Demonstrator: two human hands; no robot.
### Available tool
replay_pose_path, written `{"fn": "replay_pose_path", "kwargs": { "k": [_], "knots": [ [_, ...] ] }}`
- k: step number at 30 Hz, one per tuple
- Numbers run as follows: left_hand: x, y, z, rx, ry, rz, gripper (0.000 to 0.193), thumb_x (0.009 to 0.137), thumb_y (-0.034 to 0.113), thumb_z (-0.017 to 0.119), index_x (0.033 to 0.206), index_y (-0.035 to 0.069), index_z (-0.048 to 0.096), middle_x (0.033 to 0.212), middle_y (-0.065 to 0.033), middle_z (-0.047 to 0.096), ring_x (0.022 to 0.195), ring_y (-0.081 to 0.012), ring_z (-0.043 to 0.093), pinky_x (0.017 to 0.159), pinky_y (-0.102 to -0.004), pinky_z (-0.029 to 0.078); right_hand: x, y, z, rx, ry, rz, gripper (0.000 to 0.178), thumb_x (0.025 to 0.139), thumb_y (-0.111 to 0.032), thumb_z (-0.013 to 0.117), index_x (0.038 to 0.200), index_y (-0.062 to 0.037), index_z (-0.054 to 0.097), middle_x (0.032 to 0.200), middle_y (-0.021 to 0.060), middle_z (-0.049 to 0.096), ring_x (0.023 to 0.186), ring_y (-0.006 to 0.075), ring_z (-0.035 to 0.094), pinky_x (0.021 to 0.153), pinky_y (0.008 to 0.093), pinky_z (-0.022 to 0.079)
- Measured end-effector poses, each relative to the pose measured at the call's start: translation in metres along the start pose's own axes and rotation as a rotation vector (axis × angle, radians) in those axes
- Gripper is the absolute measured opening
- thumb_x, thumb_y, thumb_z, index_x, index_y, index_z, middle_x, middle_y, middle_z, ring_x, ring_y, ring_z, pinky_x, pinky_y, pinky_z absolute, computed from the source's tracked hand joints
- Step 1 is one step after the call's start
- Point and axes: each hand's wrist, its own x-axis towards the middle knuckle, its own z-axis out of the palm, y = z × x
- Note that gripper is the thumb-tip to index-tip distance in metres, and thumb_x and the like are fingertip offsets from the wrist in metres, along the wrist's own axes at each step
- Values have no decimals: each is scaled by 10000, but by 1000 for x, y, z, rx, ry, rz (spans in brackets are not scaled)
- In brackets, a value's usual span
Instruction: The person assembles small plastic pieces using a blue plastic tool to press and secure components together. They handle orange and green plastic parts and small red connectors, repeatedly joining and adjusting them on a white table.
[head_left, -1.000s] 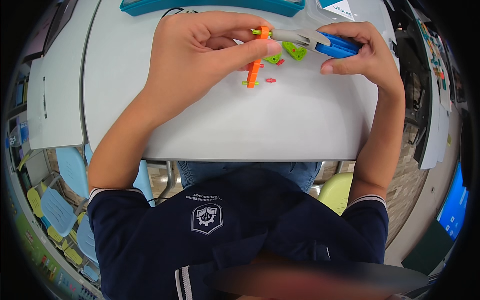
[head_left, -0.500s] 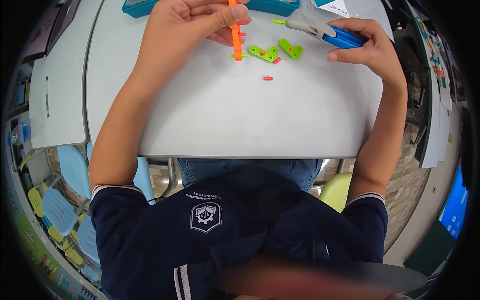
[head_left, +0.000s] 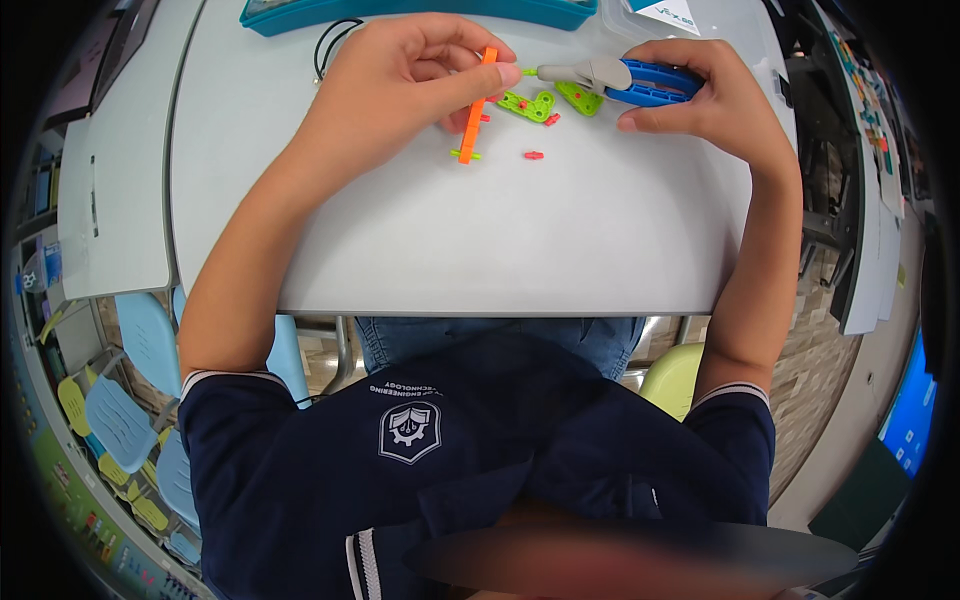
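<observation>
Fingers (head_left: 470, 75) of the left hand (head_left: 400, 85) pinch an orange beam (head_left: 476, 105) upright, steadying it; the right hand (head_left: 700, 95) grips a blue-handled tool (head_left: 615, 78) aimed at it over the table (head_left: 480, 240).

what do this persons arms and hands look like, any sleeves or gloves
Both the left hand and right hand are bare: no gloves, rings or watch visible. Forearms are uncovered. Short dark navy sleeves end above the elbows, each cuff edged with thin white stripes.
</observation>
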Motion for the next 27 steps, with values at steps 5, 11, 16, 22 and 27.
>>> {"fn": "replay_pose_path", "kwargs": {
  "k": [5, 11, 16, 22, 27],
  "knots": [
    [-2, -1, 3, 161, 27, 59, 210, 927, 183, 696, 1043, 9, 707, 815, -28, 692, 733, -53, 644, 655, -181, 496, -1, -5, 1, 45, 2, -34, 544, 590, -225, 935, 1055, -34, 727, 931, 68, 690, 872, 165, 636, 860, 291, 510],
    [-4, 0, 3, 84, 29, 34, 199, 940, 171, 676, 1033, -3, 705, 815, -46, 690, 759, -80, 660, 705, -202, 518, 0, -2, 5, 52, -15, -91, 548, 621, -196, 931, 1097, -42, 709, 985, 51, 673, 896, 156, 628, 901, 272, 504],
    [-3, -1, 4, 70, 33, 49, 228, 949, 198, 679, 1066, 5, 712, 837, -51, 700, 783, -90, 669, 723, -207, 522, 2, 0, 5, 46, -51, -87, 547, 649, -173, 921, 1129, -48, 692, 1022, 38, 654, 930, 145, 621, 932, 265, 499],
    [-3, 0, 4, 78, 3, 48, 260, 942, 223, 695, 1086, 7, 718, 852, -58, 708, 799, -99, 679, 734, -207, 525, 3, 0, 5, 52, -49, -82, 552, 653, -186, 922, 1133, -48, 687, 1025, 31, 659, 940, 143, 619, 931, 264, 503],
    [-4, 0, 4, 158, 47, 82, 252, 938, 220, 701, 1063, 2, 721, 826, -66, 710, 770, -100, 679, 712, -200, 521, 4, -2, 5, 56, -49, -120, 544, 666, -199, 917, 1132, -45, 684, 1028, 38, 661, 940, 146, 618, 924, 267, 510]
  ]
}}
